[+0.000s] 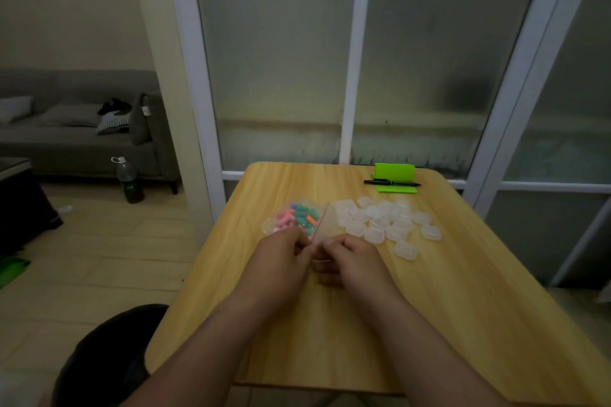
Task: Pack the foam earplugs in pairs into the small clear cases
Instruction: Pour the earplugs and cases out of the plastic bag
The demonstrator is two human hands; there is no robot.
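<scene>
Left hand [284, 254] and right hand [347, 256] meet over a wooden table [330, 324]. The fingertips of both pinch the near edge of a clear zip bag [326, 225] by its red seal strip. Whether the seal is parted cannot be told through the blur. Just beyond the grip and slightly to its left, pink, green, blue and orange foam earplugs [296, 216] lie heaped inside the bag. Beyond the grip to its right, small clear cases [383, 220] sit in a loose cluster on the table, many touching one another. Farther off on that side, a black pen [391, 182] rests across a green stand [395, 171], before a frosted glass door [281, 59].
</scene>
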